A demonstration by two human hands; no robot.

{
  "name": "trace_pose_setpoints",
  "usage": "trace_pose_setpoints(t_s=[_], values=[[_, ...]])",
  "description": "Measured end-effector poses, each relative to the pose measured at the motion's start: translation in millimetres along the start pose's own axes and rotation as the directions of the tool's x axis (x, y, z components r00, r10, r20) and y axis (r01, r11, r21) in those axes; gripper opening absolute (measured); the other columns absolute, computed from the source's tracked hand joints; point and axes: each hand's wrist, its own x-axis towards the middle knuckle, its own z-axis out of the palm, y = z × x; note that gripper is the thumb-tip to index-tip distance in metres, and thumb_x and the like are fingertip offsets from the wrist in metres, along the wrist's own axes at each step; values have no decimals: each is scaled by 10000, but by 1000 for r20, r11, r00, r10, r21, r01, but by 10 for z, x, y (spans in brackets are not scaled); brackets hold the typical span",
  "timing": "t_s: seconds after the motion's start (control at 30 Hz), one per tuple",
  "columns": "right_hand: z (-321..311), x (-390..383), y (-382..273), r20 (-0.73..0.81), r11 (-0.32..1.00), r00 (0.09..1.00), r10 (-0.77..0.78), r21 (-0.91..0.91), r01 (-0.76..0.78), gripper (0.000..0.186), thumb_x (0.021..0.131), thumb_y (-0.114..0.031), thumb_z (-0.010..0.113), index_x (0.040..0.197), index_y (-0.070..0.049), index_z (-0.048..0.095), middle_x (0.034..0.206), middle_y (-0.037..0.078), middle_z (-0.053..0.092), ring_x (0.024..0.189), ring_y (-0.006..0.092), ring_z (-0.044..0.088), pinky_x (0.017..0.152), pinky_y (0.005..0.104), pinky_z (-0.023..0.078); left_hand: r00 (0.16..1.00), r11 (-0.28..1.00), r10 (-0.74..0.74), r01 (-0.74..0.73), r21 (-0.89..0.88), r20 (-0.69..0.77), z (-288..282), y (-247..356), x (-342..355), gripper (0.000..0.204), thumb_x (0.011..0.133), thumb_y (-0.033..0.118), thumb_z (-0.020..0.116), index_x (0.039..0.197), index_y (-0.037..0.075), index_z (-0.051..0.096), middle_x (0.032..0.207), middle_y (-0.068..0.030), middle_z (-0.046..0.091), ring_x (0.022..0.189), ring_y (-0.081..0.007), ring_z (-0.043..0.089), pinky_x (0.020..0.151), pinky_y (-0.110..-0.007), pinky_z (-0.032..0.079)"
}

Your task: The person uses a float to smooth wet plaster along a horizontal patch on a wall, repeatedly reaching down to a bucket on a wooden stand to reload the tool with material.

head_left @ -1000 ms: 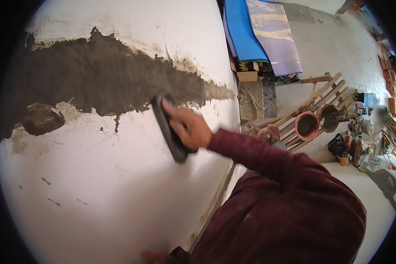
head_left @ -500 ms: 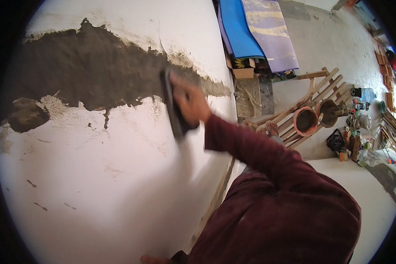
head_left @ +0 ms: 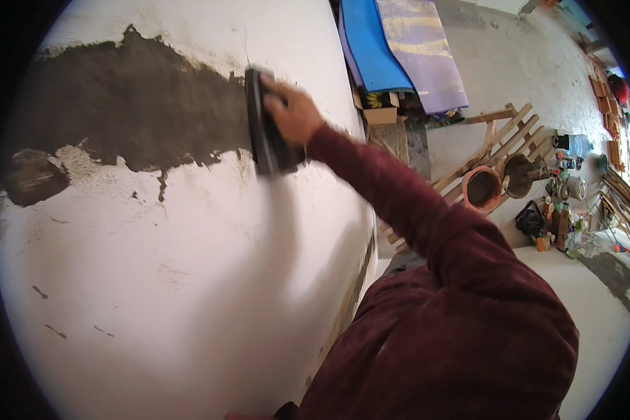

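My right hand is closed round the handle of a dark plastering float. The float stands upright in the picture, its face to the wall, across the right part of a rough band of grey mortar. White wall borders the mortar band above and below, with small dark smears on it. Only a sliver of my left hand shows at the bottom edge, close to the wall; its fingers are cut off from view.
Right of the wall, a wooden slatted frame lies by an orange-rimmed bucket and a dark bucket. Blue and purple mats lean at the top, near a cardboard box. Bottles and a black bag stand farther right.
My right hand has moved the float up the picture and slightly left along the mortar. My left hand has slipped mostly below the bottom edge. The view has shifted a little.
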Motion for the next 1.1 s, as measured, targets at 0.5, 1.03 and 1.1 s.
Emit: trace_pose_setpoints(t_s=[0.5, 1.03, 1.1], values=[[-11, -548, -305, 109, 983, 977, -185, 29, 183, 528, 933, -49, 568, 1458, -96, 534, 1329, 242, 626, 1251, 382, 602, 1094, 392, 439, 1000, 1000, 10, -10, 28, -1, -54, 9, 36, 694, 974, 611, 542, 1428, 88, 581, 1607, -230, 338, 1539, -380, 208, 1252, -508, 6], [-94, 225, -199, 70, 997, 998, 1, -82, 5, 498, 991, -246, 532, 1465, -94, 512, 1099, 271, 699, 987, 371, 711, 914, 417, 542, 998, 998, 55, -54, 34, -20, -39, -35, 5, 667, 987, 586, 531, 1410, 75, 599, 1597, -241, 352, 1522, -396, 252, 1250, -522, 35], [6, -310, -278, -1, 927, 927, -376, -17, 376, 500, 974, -153, 539, 1470, -90, 516, 1240, 277, 657, 1130, 401, 659, 1029, 416, 492, 999, 999, 36, -36, 38, -5, -50, 2, 10, 668, 987, 586, 530, 1413, 75, 596, 1598, -241, 350, 1523, -396, 249, 1250, -520, 34]])
